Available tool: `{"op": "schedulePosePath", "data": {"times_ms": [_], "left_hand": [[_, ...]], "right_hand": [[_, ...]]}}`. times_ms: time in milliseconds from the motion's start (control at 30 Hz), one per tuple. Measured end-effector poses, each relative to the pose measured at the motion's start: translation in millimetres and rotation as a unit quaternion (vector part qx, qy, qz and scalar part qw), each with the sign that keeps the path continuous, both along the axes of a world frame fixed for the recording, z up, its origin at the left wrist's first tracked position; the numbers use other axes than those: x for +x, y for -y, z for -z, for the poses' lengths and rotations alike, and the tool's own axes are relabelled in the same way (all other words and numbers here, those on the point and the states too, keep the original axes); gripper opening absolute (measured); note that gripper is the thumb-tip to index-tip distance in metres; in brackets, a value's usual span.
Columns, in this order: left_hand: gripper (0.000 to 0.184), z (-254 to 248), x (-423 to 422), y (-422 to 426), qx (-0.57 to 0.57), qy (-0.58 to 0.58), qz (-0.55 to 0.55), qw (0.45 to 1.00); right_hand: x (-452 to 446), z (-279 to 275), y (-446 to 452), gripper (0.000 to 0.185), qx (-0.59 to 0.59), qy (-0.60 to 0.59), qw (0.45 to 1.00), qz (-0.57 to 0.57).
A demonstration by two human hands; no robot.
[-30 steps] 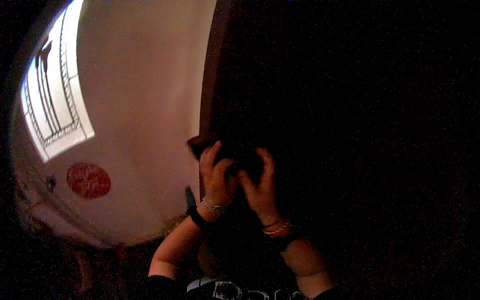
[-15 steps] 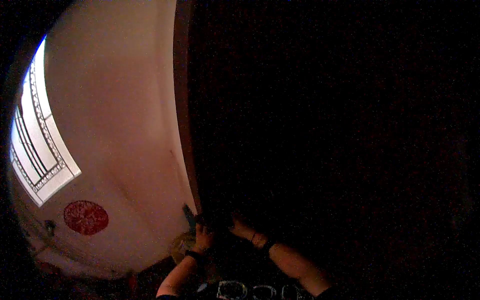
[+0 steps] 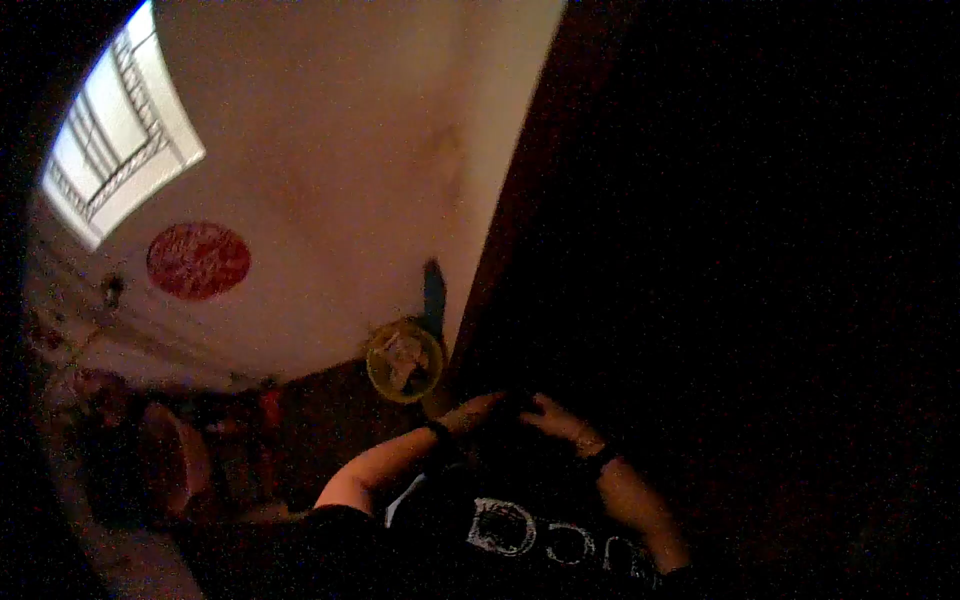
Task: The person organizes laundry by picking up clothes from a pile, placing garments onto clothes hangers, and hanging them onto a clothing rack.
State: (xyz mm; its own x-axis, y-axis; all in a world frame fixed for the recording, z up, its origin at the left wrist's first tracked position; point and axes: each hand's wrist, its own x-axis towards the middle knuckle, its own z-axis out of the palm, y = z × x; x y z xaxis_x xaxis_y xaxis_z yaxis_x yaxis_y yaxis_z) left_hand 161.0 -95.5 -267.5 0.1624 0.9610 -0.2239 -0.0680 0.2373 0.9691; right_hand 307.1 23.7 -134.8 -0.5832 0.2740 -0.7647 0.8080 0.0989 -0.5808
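Observation:
My left hand (image 3: 475,412) reaches inward in front of my dark shirt, fingers stretched out and fading into shadow. A dark band circles its wrist. Facing it, a short gap away, my right hand (image 3: 560,420) has its thumb and fingers apart, with a dark band (image 3: 600,459) at that wrist. No held thing shows in either hand; whatever lies between and beyond the fingertips is lost in darkness. Just past my left hand stands a round yellow bin (image 3: 374,376) holding pale crumpled stuff. A dark blue-green upright piece (image 3: 433,292) is behind the bin, against the wall.
A pale wall (image 3: 330,180) carries a red round decoration (image 3: 198,261) and a bright window with a patterned grille (image 3: 125,130). A dark vertical edge (image 3: 510,215) borders the wall. Dim, unclear objects, one like a chair (image 3: 175,460), are at lower left. The right side is nearly black.
The view has tilted and shifted, bringing the bin fully into sight. My left hand has left the spot beside the bin and wall edge, and both hands now sit closer to my body.

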Motion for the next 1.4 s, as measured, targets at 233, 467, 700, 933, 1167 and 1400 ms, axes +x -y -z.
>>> {"op": "schedulePosePath", "data": {"times_ms": [233,467,700,933,1167,1400], "left_hand": [[0.032,-56,39,-39,0.045,0.103,-0.060,0.992],[0.030,-70,48,-41,0.159,-0.023,-0.112,0.981],[0.026,-104,45,-22,0.132,-0.018,-0.103,0.986],[0.029,-93,31,23,0.052,-0.014,-0.187,0.981],[0.033,-129,22,3,0.044,-0.144,-0.162,0.975],[0.031,-154,-44,138,0.021,-0.180,-0.282,0.942]], "right_hand": [[79,-4,-36,0.070,0.050,-0.003,0.985,0.165],[111,32,-48,0.075,0.151,-0.183,0.971,0.018],[107,79,-45,0.056,-0.023,-0.206,0.977,-0.047],[93,40,-31,0.040,-0.102,-0.197,0.961,0.163],[84,-43,-46,0.046,-0.119,-0.240,0.942,0.203],[-26,-17,16,0.043,-0.205,-0.295,0.933,0.032]]}}
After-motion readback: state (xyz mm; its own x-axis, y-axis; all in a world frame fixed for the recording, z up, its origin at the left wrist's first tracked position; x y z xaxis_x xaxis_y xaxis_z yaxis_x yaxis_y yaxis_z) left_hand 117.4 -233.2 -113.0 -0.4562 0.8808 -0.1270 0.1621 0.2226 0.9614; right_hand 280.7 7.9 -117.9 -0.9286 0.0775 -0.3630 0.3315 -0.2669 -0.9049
